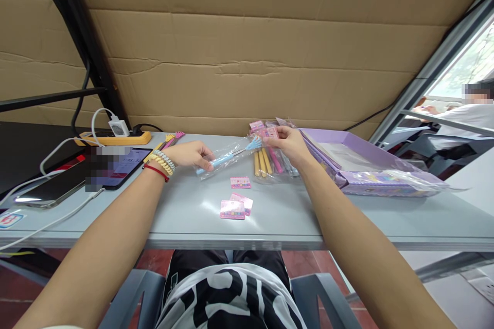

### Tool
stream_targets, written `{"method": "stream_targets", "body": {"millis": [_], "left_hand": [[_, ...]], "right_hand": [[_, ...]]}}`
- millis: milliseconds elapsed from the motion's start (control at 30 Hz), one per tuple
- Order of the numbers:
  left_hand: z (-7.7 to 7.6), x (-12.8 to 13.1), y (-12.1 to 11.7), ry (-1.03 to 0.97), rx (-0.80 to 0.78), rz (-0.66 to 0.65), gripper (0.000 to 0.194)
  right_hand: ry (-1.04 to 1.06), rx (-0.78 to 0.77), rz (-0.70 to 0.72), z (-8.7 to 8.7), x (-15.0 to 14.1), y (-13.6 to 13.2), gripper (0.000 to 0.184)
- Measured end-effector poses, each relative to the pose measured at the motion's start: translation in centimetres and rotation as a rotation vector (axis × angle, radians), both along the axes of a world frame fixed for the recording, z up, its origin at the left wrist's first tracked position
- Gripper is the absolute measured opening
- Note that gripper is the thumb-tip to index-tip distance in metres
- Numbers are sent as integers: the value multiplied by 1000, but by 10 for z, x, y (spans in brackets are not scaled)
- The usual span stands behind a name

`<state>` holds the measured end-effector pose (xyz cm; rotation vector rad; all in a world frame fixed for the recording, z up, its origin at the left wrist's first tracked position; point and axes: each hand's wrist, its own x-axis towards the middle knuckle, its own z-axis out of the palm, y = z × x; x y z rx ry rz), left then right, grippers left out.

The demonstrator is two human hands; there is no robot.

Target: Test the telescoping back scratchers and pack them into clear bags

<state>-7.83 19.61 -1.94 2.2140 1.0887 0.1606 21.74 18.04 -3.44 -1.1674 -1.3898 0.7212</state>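
My left hand [191, 154] is closed on the lower end of a blue hand-shaped pen [231, 156] inside a clear plastic sleeve [222, 162], held just above the grey table [293, 216]. At the sleeve's far end my right hand [290, 144] pinches a small pink card [270, 132]. Under the right hand lies a pile of bagged yellow and pink pens [266, 162]. Three pink cards lie loose on the table, one [240, 182] nearer the hands and two overlapping [235, 207] closer to me.
A purple box lid [347, 151] and bagged purple notebooks [389, 182] sit at the right. Phones [116, 169] with white cables and a yellow power strip [116, 138] lie at the left. More hand-shaped pens [172, 139] lie behind my left wrist. Cardboard wall behind; another person sits far right.
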Motion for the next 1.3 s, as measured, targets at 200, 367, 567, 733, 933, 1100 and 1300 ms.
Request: {"method": "stream_targets", "body": {"millis": [200,367,567,733,933,1100,1300], "left_hand": [[1,0,-2,-1,33,-24,27],[1,-1,-2,1,41,-18,26],[0,1,-2,-23,-8,-70,25],[2,1,-4,-21,-31,-70,27],[3,3,-6,-80,-51,-70,27],[6,4,-9,-157,-69,-82,25],[7,5,-11,-185,-97,-72,24]], "right_hand": [[129,-54,2,1,-5,1,30],[19,-37,-4,-8,0,8,20],[58,-59,-92,-4,1,4,22],[75,-73,-90,3,-3,-3,25],[191,-103,23,3,-4,1,43],[239,-71,178,6,-4,-1,52],[362,-3,265,8,-7,-8,42]]}}
